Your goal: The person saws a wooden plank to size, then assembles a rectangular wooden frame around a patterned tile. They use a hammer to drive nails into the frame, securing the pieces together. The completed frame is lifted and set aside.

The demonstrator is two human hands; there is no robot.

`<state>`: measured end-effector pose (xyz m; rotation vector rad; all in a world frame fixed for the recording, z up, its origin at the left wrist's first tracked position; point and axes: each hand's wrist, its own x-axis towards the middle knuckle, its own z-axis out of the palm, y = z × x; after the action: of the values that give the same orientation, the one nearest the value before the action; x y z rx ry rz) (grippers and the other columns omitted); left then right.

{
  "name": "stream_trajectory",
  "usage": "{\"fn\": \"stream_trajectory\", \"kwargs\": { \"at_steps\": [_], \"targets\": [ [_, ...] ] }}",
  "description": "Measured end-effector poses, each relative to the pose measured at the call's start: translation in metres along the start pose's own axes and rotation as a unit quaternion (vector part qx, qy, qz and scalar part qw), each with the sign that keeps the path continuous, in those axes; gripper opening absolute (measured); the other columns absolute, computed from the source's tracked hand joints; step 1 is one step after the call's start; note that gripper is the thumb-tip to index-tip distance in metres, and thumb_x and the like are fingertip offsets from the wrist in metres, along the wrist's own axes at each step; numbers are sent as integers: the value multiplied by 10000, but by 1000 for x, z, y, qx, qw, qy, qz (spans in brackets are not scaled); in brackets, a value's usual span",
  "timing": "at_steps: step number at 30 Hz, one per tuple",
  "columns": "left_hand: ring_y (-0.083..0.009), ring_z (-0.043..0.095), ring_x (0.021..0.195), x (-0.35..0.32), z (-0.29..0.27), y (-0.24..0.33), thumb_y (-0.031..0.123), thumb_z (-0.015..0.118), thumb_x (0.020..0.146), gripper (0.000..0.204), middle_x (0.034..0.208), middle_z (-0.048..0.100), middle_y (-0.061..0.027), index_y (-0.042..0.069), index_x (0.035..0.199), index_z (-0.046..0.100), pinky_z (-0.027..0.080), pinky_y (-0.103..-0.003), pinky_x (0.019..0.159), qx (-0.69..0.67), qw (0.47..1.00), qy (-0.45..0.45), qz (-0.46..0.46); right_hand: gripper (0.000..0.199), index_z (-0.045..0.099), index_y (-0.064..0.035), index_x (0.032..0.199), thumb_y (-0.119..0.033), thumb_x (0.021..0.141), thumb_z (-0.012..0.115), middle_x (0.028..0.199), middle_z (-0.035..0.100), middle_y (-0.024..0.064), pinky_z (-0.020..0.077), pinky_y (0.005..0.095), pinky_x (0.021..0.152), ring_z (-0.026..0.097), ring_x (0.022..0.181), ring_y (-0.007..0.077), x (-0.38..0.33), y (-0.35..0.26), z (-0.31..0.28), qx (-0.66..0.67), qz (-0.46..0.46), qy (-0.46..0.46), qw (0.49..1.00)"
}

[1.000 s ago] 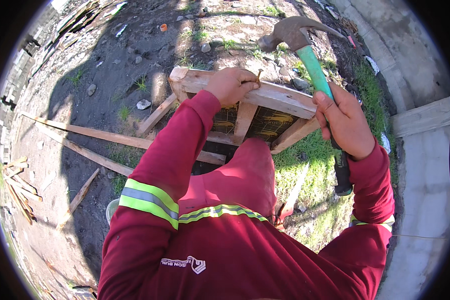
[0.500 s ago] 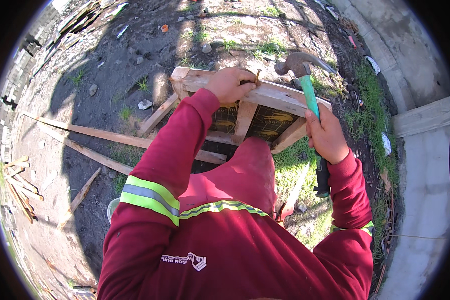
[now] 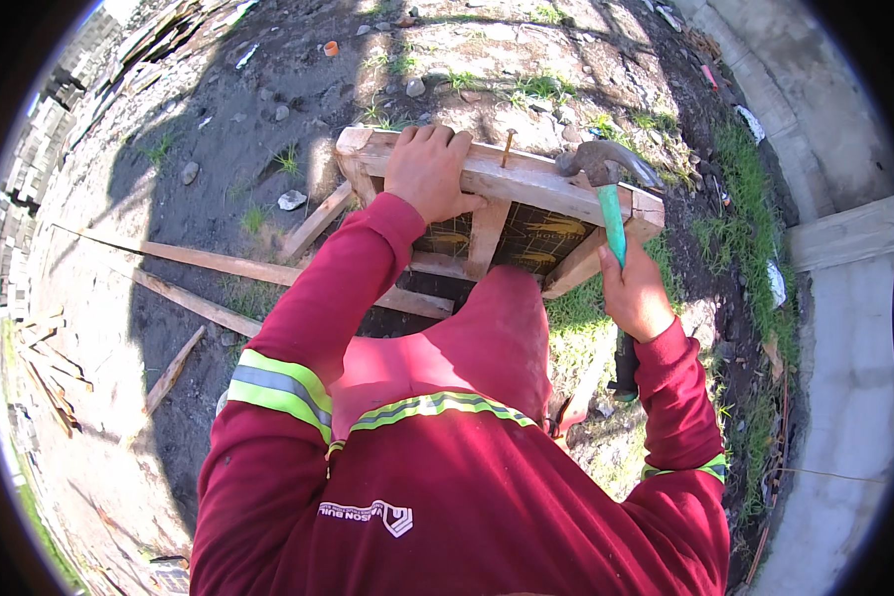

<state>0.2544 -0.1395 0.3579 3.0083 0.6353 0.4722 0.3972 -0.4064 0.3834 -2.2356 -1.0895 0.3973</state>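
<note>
My left hand (image 3: 427,171) presses down on the top rail of a rough wooden frame (image 3: 526,189) that stands on the ground in front of me. A nail (image 3: 508,147) sticks up from that rail just right of my fingers, standing free. My right hand (image 3: 636,295) grips the green handle of a claw hammer (image 3: 606,174). The hammer's steel head rests low against the rail, a short way right of the nail. My red sleeves with reflective bands fill the lower half of the view.
Long timber planks (image 3: 219,266) lie on the dark soil to my left. Stones and bits of litter dot the ground beyond the frame. Grass (image 3: 745,228) grows to the right, beside a grey concrete kerb (image 3: 844,238). Stacked wood scraps (image 3: 40,368) sit at far left.
The hammer has swung down from a raised position to the top rail. My left hand has let go of the nail and now lies flat on the rail.
</note>
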Motion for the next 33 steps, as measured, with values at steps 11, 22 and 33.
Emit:
{"fn": "stream_trajectory", "kwargs": {
  "at_steps": [11, 22, 33],
  "targets": [
    [-282, 602, 1002, 8, -4, -6, 591, 799, 570, 758, 1008, 620, -96, 46, 1042, 567, 465, -386, 890, -2, 999, -42, 20, 211, 497, -35, 982, -239, 1015, 454, 632, 461, -11, 361, 205, 445, 426, 468, 53, -5, -61, -54, 179, -29, -8, 983],
    [-283, 604, 986, 2, -4, -7, 569, 807, 558, 715, 972, 632, -88, 57, 1013, 599, 462, -402, 886, -30, 999, -26, 32, 180, 498, -40, 995, -215, 1011, 459, 643, 468, -12, 354, 205, 444, 438, 481, 52, 13, -102, -60, 44, -88, -124, 987],
    [-277, 598, 1010, 2, -2, -6, 554, 813, 564, 696, 993, 634, -87, 69, 1015, 597, 453, -383, 902, -28, 999, -28, 24, 206, 453, -64, 985, -268, 1010, 440, 663, 465, 25, 406, 280, 534, 436, 507, 106, 10, -152, -89, 341, -361, 110, 861]
  ]
}}
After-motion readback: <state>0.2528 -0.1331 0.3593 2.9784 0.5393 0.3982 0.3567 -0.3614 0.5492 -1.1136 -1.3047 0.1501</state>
